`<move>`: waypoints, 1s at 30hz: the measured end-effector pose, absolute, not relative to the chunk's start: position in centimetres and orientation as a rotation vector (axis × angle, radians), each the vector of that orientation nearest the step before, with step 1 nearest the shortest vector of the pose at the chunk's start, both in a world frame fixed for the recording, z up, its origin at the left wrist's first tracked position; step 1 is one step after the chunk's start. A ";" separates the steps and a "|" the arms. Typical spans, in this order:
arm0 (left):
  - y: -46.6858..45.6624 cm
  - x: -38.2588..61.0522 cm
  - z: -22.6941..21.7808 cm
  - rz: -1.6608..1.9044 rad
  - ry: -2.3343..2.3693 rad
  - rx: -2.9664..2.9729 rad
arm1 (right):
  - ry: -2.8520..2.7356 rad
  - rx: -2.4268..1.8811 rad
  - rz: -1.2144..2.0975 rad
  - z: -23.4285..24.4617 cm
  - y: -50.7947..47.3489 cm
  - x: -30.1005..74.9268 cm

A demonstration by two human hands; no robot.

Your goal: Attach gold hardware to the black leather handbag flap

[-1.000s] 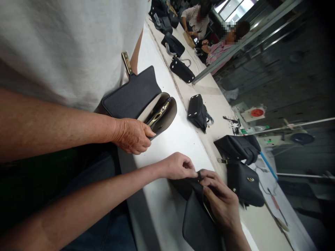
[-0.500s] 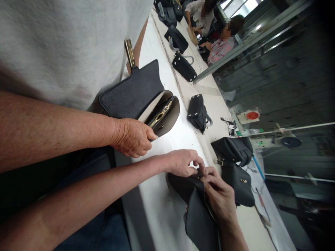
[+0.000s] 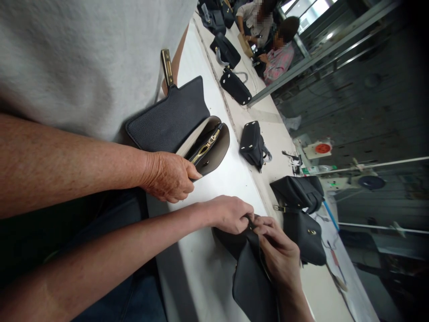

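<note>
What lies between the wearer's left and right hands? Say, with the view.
The head view shows the edge of a black bag between the left hand and right hand.

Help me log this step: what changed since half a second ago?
The left hand has curled its arched finger in; the black bag under it has shifted slightly toward picture left. The right hand keeps its hold, and the co-worker's hand stays on the open bag.

The pale table (image 3: 231, 176) carries the gripped bag (image 3: 254, 281); two black bags (image 3: 301, 237) rest just past the right hand (image 3: 279, 250), and other bags (image 3: 250, 141) well apart from the grip.
</note>
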State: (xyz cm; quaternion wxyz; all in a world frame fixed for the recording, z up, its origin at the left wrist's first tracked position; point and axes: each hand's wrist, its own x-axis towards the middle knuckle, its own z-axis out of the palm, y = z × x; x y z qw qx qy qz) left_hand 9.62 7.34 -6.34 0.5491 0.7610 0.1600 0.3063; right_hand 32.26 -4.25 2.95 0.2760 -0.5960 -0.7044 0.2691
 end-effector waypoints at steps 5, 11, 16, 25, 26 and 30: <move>7.4 9.4 -6.3 0.750 0.380 1.730 | -1.992 -1.603 0.583 3.1 -4.5 31.3; 7.6 9.4 -6.0 0.723 0.376 1.791 | -2.096 -1.618 0.303 3.1 -5.0 30.6; 7.2 9.5 -6.2 0.758 0.386 1.823 | -2.142 -1.646 0.104 3.1 -5.5 29.2; 5.7 8.7 -5.7 0.864 0.420 1.966 | -2.186 -1.666 -0.101 3.5 -6.1 27.3; 5.5 8.5 -5.6 0.873 0.429 1.990 | -2.191 -1.671 -0.093 3.7 -6.3 27.2; 4.7 7.9 -5.1 0.876 0.438 2.011 | -2.260 -1.700 -0.101 4.5 -7.4 26.8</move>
